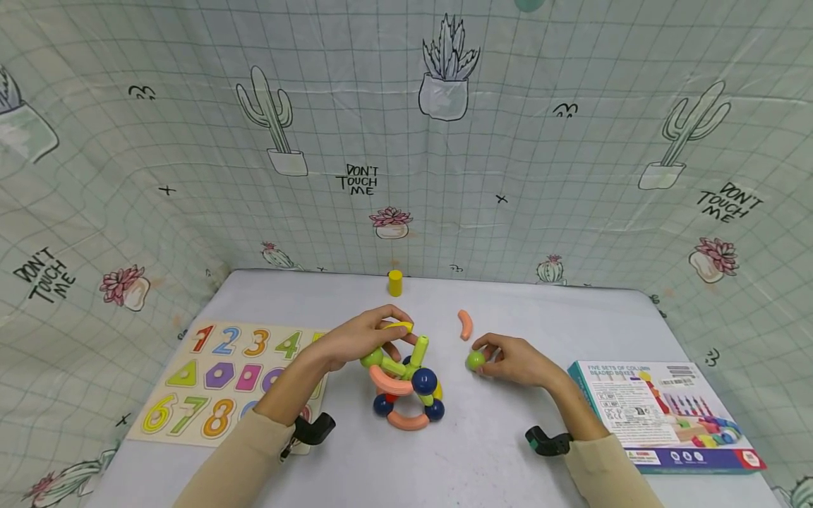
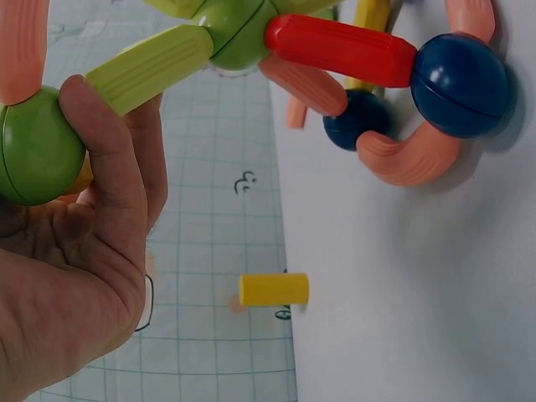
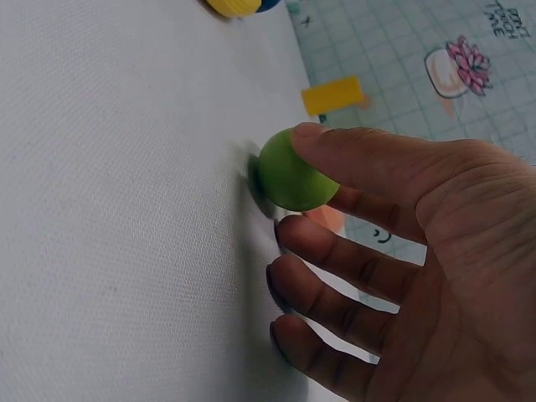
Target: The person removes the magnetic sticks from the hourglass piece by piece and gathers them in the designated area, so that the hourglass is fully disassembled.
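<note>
My left hand [image 1: 363, 336] holds a ball-and-stick structure [image 1: 392, 382] by a green ball [image 2: 38, 151] at its upper left. A yellow piece [image 1: 399, 327] shows among those fingers; much of it is hidden. The structure joins light green, red and salmon sticks with green and navy balls, and one light green stick [image 1: 420, 350] points upward from it. To the right, my right hand [image 1: 517, 360] pinches a loose green ball [image 3: 289, 174] between thumb and index finger, close over the white table. Its other fingers are spread in the right wrist view.
A salmon curved stick [image 1: 466, 324] lies just beyond the right hand. A yellow cylinder [image 1: 395, 283] stands near the table's back edge. On the left lies a number and shape puzzle board [image 1: 254, 357], partly under the left forearm. A toy box [image 1: 673, 416] lies at the right.
</note>
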Demonstrator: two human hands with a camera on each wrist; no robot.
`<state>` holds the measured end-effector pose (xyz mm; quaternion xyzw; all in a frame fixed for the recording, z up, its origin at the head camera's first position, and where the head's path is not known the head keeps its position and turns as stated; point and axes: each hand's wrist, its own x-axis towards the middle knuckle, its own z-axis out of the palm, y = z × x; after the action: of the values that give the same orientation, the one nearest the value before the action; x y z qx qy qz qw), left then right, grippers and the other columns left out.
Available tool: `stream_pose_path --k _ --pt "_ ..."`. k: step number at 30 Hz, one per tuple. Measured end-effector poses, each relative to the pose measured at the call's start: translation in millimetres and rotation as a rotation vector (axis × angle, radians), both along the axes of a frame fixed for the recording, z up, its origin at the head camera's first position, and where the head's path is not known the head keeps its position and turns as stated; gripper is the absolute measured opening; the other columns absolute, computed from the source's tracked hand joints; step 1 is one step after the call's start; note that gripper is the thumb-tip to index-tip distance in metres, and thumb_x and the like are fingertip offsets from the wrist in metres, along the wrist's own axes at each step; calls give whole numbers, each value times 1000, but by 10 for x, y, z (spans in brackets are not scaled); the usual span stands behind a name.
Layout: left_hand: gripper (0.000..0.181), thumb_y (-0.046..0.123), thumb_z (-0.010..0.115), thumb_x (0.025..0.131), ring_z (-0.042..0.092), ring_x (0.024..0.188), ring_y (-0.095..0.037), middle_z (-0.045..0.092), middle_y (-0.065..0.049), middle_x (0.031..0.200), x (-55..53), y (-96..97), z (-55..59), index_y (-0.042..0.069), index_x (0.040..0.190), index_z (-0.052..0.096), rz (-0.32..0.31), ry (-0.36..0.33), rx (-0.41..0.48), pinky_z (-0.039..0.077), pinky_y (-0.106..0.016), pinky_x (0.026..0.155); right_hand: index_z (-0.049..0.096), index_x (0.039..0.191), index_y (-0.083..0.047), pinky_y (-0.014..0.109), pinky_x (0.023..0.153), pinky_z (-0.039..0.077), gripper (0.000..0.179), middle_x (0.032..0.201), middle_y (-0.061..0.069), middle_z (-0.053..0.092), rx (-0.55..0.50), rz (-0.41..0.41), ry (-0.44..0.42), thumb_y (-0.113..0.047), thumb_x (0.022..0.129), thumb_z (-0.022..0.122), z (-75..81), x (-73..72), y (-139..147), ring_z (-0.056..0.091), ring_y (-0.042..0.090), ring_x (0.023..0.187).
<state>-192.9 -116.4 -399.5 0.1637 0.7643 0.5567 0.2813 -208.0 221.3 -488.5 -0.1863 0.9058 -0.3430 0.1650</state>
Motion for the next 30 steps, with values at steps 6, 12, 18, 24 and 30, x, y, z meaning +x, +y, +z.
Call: stream_pose_path --k 6,12,18,24,30 --pt "34 27 52 106 70 86 -23 71 -7 119 5 2 -2 6 134 52 2 2 1 43 -50 100 66 123 -13 34 70 47 40 98 0 64 11 7 3 -24 86 79 13 0 1 56 16 82" --pt "31 28 53 106 70 86 -23 71 -6 119 0 10 6 10 132 54 7 8 -6 42 -47 101 66 123 -11 34 70 47 43 99 0 64 20 13 26 -26 86 80 82 -3 -20 55 17 82" --pt "34 29 53 106 70 87 -23 71 -4 118 -5 11 11 9 133 53 10 2 -17 42 -47 100 66 125 -10 43 83 48 43 112 5 67 -22 30 96 -26 87 79 183 2 -77 58 25 99" --pt "32 30 53 106 70 87 -23 71 -5 118 1 10 17 11 132 54 14 -2 -25 42 -47 99 67 123 -19 40 83 49 34 114 2 68 -143 28 135 -33 92 74 323 51 -269 59 24 102" --pt "31 30 53 106 71 87 -23 71 -7 119 3 13 14 11 131 55 16 1 -29 44 -44 97 67 121 -24 30 74 51 28 99 -6 67 -257 85 127 -35 96 70 408 142 -531 62 14 91"
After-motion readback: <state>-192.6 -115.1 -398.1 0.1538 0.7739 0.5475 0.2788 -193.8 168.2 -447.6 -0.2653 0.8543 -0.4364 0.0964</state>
